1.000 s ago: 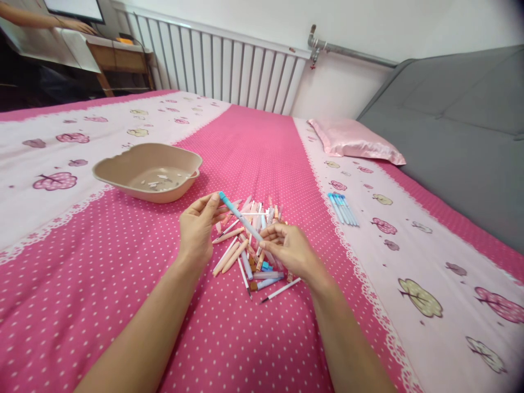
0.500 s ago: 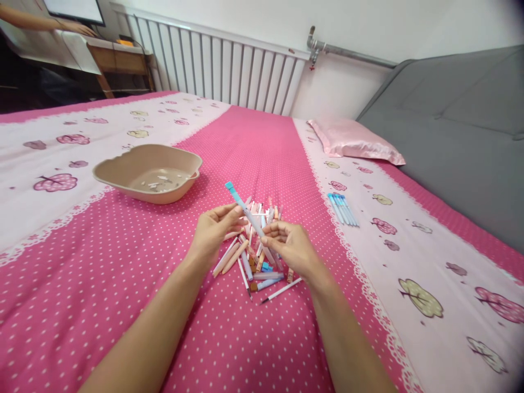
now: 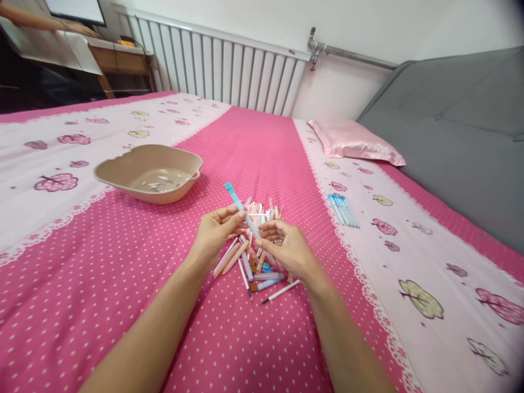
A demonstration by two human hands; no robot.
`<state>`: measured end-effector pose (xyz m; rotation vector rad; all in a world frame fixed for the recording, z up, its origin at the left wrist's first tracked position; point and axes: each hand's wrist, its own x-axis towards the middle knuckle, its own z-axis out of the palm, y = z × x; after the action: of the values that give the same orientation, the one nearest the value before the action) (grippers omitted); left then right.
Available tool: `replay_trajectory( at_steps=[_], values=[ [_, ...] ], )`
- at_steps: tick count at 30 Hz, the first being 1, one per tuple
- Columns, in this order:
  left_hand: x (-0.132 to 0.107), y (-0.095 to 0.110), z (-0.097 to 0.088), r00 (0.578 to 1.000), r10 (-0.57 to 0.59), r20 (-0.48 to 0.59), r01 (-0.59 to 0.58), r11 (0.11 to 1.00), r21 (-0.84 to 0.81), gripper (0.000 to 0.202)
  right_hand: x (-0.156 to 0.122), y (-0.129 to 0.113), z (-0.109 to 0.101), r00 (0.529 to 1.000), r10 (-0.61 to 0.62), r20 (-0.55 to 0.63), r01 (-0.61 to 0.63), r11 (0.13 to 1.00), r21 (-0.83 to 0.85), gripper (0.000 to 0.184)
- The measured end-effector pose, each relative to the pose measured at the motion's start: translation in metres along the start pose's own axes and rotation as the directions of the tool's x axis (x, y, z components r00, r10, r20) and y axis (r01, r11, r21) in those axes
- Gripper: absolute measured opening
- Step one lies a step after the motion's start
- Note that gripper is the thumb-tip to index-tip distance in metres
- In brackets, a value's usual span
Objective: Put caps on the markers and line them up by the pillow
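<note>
Above a loose pile of pen parts, a pale pen with a bright blue end (image 3: 234, 196) slants up to the left. My left hand (image 3: 215, 234) pinches its middle between thumb and fingers. Around its lower end close the thumb and fingers of my right hand (image 3: 289, 245). Beneath both hands lies the heap of pink, orange, white and lilac pen barrels, caps and refills (image 3: 241, 259). A thin refill with a dark tip (image 3: 280, 292) rests at the near side of the heap. My fingers hide part of the pile.
A beige basin (image 3: 147, 191) with small white pieces inside stands at the left. Several blue-topped pens (image 3: 344, 210) lie side by side on the right. Behind them are a pink pillow (image 3: 358, 141) and a grey headboard (image 3: 454, 120). Another person's arm (image 3: 49, 23) rests on a desk.
My right hand has shifted slightly left along the pen's lower end. My left hand has moved only a little, and the pen keeps nearly the same slant.
</note>
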<state>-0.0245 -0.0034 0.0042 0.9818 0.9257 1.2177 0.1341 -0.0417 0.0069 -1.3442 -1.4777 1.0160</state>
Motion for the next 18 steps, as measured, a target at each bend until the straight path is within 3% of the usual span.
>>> replay_trajectory(
  at_steps=[12, 18],
  values=[
    [-0.0064, 0.0030, 0.0081, 1.000, -0.001, 0.025, 0.001, 1.000, 0.014, 0.026, -0.0007, -0.0013, -0.0002, 1.000, -0.013, -0.028, 0.010, 0.994, -0.111, 0.011],
    [-0.0042, 0.0038, 0.0072, 0.999, 0.041, -0.027, -0.039, 0.995, 0.089, 0.036, 0.0020, 0.0009, -0.0011, 0.994, -0.008, -0.112, -0.001, 0.997, -0.079, 0.014]
  ],
)
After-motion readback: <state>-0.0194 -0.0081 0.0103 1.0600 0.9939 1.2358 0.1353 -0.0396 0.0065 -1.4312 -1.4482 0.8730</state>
